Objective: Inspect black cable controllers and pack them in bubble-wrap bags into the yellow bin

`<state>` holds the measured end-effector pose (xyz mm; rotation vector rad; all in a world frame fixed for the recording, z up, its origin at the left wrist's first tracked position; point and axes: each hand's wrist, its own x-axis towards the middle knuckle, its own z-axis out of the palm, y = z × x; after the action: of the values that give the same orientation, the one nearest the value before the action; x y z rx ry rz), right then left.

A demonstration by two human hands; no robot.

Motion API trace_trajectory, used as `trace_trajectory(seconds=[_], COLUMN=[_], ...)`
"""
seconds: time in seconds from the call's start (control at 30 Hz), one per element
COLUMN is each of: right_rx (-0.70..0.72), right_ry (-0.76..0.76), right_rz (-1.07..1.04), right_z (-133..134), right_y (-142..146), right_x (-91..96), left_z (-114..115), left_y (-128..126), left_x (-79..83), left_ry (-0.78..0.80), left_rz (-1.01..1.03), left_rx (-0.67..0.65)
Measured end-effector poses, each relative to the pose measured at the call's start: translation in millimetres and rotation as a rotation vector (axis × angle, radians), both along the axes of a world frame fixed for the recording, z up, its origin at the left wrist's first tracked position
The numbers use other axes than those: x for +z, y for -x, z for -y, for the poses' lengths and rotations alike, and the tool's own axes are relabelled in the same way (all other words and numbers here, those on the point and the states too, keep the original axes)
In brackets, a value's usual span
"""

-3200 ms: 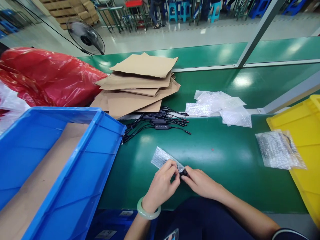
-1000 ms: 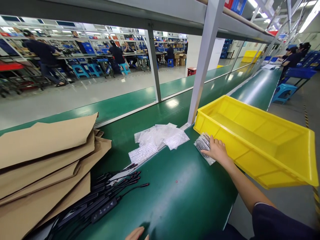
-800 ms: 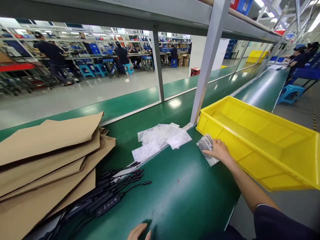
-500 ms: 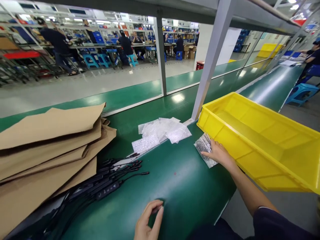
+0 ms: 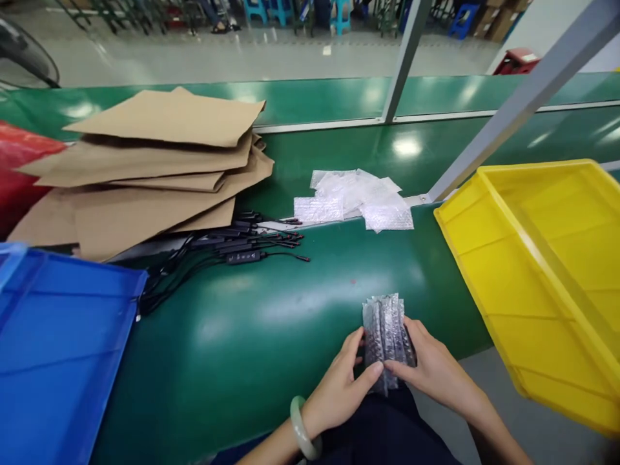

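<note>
A small stack of bubble-wrap packets (image 5: 386, 329), greyish with something dark inside, stands on edge near the table's front edge. My left hand (image 5: 341, 381), with a pale green bangle on its wrist, closes on the stack's left side. From the right, my right hand (image 5: 433, 361) grips the same packets, both thumbs almost meeting at the near face. Beyond them lies a loose pile of flat, clear bubble-wrap bags (image 5: 361, 194). Black cables with inline button controllers (image 5: 245, 257) lie bunched to the left. What the packets contain cannot be made out.
Brown cardboard sheets (image 5: 159, 152) are stacked at the back left. A blue bin (image 5: 58, 349) stands front left, a yellow bin (image 5: 542, 310) on the right. A metal post (image 5: 523, 103) rises behind the green table (image 5: 232, 381). Something red (image 5: 24, 168) sits far left.
My right hand has come from beside the yellow bin to the front, and my left hand has joined it on the packets. The view has swung left and down, bringing in the blue bin.
</note>
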<state>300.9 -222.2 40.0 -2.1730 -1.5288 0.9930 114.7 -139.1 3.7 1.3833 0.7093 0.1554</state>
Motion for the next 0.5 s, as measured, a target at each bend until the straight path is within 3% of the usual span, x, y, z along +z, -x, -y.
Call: trace_trajectory(seconds=[0.17, 0.3, 0.4, 0.5], right_rx=[0.194, 0.367, 0.438, 0.436], right_ry=[0.000, 0.014, 0.038, 0.040], right_rz=[-0.366, -0.475, -0.514, -0.522], right_z=[-25, -48, -56, -52], right_y=[24, 57, 76, 79], right_x=[-8.1, -22.2, -32.6, -42.5], left_z=[-18, -23, -24, -23], left_y=[39, 52, 53, 52], left_x=[23.6, 33.0, 31.9, 30.5], left_ry=[-0.482, -0.787, -0.940, -0.976], left_rz=[-0.328, -0.675, -0.913, -1.029], left_rx=[-0.042, 0.048, 0.126, 0.144])
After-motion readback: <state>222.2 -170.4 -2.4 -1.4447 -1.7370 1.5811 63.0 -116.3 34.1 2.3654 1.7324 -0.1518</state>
